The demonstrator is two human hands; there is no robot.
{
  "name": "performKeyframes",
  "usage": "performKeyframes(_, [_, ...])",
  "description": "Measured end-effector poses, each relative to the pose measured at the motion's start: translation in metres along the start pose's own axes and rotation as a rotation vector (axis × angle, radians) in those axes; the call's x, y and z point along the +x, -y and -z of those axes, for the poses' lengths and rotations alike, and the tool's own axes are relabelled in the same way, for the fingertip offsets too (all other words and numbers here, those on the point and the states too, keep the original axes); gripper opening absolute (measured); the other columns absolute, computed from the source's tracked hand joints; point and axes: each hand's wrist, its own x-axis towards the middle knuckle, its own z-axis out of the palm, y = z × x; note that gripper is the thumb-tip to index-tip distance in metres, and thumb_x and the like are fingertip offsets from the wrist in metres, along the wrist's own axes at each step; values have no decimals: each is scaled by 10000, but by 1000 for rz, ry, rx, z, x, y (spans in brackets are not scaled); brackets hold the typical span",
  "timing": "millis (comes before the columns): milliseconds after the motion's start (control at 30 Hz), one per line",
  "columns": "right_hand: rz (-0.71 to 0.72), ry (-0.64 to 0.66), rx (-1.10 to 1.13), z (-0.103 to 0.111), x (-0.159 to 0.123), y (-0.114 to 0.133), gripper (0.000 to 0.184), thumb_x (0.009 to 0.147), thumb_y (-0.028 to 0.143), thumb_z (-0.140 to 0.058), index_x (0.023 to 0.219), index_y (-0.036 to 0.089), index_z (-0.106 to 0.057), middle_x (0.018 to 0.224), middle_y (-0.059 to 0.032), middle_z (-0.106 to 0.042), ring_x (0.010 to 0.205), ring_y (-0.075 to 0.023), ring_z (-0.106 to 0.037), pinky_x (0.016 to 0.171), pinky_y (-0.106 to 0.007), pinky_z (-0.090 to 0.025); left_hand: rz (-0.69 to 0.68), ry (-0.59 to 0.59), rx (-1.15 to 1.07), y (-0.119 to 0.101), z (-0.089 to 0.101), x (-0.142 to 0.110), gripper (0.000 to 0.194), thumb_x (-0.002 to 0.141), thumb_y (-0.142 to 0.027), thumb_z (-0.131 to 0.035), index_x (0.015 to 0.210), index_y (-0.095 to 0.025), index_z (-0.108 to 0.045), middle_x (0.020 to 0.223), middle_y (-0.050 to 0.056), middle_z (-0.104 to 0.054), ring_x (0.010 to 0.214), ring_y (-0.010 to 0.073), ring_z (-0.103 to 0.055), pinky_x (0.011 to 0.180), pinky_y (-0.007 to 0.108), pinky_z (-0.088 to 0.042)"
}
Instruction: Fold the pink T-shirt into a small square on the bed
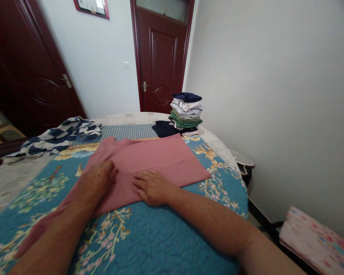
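Two bare hands at work on one pink shirt (157, 154), which lies spread across the middle of a blue quilt (172, 236) on the table. A long strip (37, 232) of the same cloth trails to the near left, partly hidden under the left forearm.

Left hand (101, 175): at the left part of the shirt, fingers curled inward. Cannot tell whether the fingertips pinch cloth or only press on it; the undersides are hidden.
Right hand (151, 187): palm down near the shirt's near edge, fingers extended and slightly spread, gripping nothing.

Step, as judged: flattening and squaring the cloth. Technique: keep the right palm flat as an anchor; draw slack outward from it with light, even strokes. Shallow creases run across the middle; work these toward the far and right edges. Straighten the trailing strip before any crease is pressed in. Risk: pushing too hard could drag the quilt along and skew the edges.

Writing: no brand or label legible on the shirt or on the pile of clothes (186, 110) at the far right. Wall frame (107, 9), far left: contents too small to read.
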Motion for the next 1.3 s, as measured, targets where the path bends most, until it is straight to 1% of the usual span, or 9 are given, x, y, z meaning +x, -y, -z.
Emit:
performKeyframes(167, [-47, 38, 35, 2, -2, 3, 520, 1106, 416, -388, 1567, 196, -488, 1654, -99, -459, 1539, -251, -377, 1282, -482, -267, -100, -104, -138, 2, 3, -4, 449, 1017, -417, -350, 1259, -176, -642, 1272, 140, -734, 1153, 284, -680, 1069, 417, -493])
performKeyframes(333, [-92, 91, 89, 2, -3, 6, 572, 1114, 456, -335, 1618, 203, -426, 1699, -102, -385, 1578, -258, -316, 1304, -522, -211, -135, -4, -66, 5, 0, -20, 515, 1006, -450, -428, 1381, -152, -616, 1376, 156, -693, 1301, 300, -615, 1157, 436, -432])
performKeyframes(500, [-151, 122, 76, -1, -3, 4, 632, 1101, 540, -330, 1649, 229, -379, 1721, -95, -340, 1603, -279, -264, 1310, -541, -168, 1, 88, 44, 3, -11, -29, 650, 1029, -546, -402, 1552, -172, -498, 1601, 168, -528, 1498, 378, -437, 1222, 580, -299])
performKeyframes(667, [-253, 139, 34, -2, -9, -7, 745, 1059, 644, -375, 1666, 213, -346, 1733, -120, -302, 1612, -341, -226, 1298, -605, -143, 81, 115, -4, 14, -19, -25, 742, 1047, -590, -331, 1619, -122, -390, 1646, 188, -466, 1551, 370, -362, 1238, 573, -266])
performKeyframes(800, [-357, 165, -36, 5, -30, -32, 791, 1050, 674, -335, 1672, 185, -335, 1741, -125, -274, 1614, -349, -219, 1300, -598, -138, 97, 75, -7, 24, -18, -28, 734, 1058, -583, -292, 1625, -125, -380, 1663, 178, -443, 1555, 365, -351, 1245, 577, -250])
performKeyframes(933, [-503, 191, -157, 17, -67, -80, 796, 1059, 664, -270, 1676, 162, -322, 1740, -138, -271, 1619, -324, -217, 1306, -570, -129, 256, 55, 38, 34, -11, -33, 676, 1063, -556, -281, 1604, -176, -419, 1682, 184, -407, 1552, 412, -322, 1205, 681, -247])
performKeyframes(1100, [-721, 166, -307, 25, -106, -136, 766, 1066, 630, -243, 1669, 164, -329, 1743, -134, -271, 1612, -309, -242, 1277, -569, -235, 394, -50, 154, 38, 0, -37, 483, 1030, -447, -421, 1340, -154, -646, 1429, 237, -631, 1376, 422, -502, 1172, 670, -268])
performKeyframes(1200, [-807, 153, -328, 23, -113, -149, 767, 1067, 627, -228, 1658, 153, -344, 1735, -148, -283, 1601, -320, -265, 1244, -604, -288, 452, -47, 181, 38, 5, -35, 419, 1005, -425, -471, 1212, -133, -689, 1251, 235, -704, 1251, 422, -580, 1079, 619, -379])
performKeyframes(1300, [-857, 144, -319, 21, -113, -151, 777, 1064, 639, -215, 1651, 151, -362, 1732, -156, -286, 1595, -334, -276, 1239, -623, -287, 497, 14, 142, 40, 7, -31, 391, 1009, -400, -456, 1205, -152, -685, 1205, 219, -724, 1180, 405, -625, 972, 558, -454])
